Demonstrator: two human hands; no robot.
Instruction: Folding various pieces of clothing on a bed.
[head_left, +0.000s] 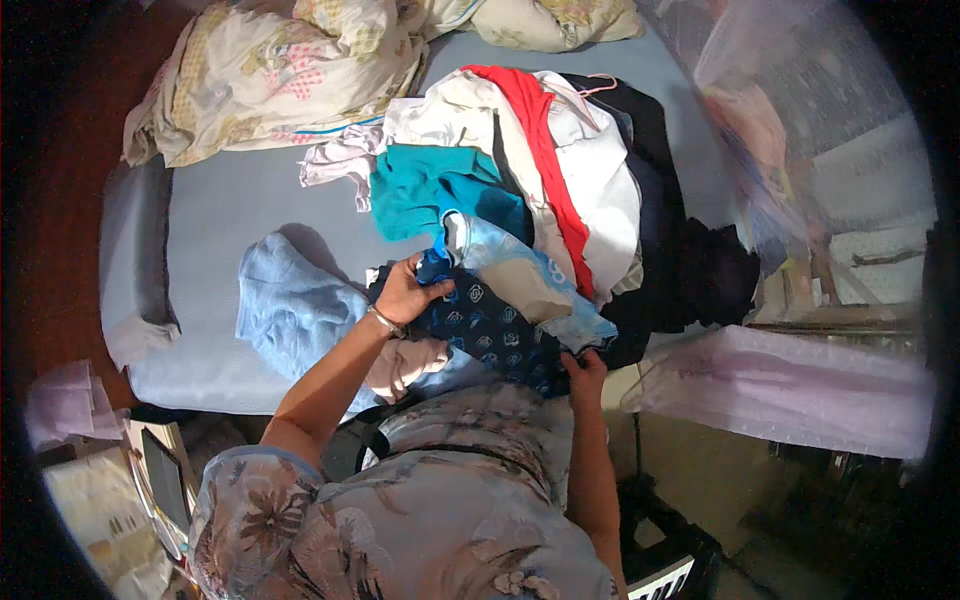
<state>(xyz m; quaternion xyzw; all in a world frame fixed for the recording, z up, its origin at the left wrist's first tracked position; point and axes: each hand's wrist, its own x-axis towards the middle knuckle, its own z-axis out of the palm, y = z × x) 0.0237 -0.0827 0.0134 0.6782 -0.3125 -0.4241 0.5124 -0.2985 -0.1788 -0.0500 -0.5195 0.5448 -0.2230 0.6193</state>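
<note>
My left hand (411, 294), with a bracelet at its wrist, grips one end of a dark blue patterned garment (495, 328) and a bright blue edge of it. My right hand (585, 371) pinches the garment's other end. Between my hands it spreads open, showing a light blue and beige part (525, 277). A light blue towel-like cloth (300, 307) lies left of my left hand, and a beige-pink cloth (409, 367) lies under my left forearm. Beyond the garment lie a teal garment (427, 187) and a white garment with a red band (555, 180).
A grey mattress (217, 225) bears the clothes. A patterned quilt (277, 82) is bunched at its far side. Black clothes (705, 277) and a pink hanger (598, 87) lie on the right. Sheer net (787, 390) hangs at the right; a tablet-like device (166, 476) stands lower left.
</note>
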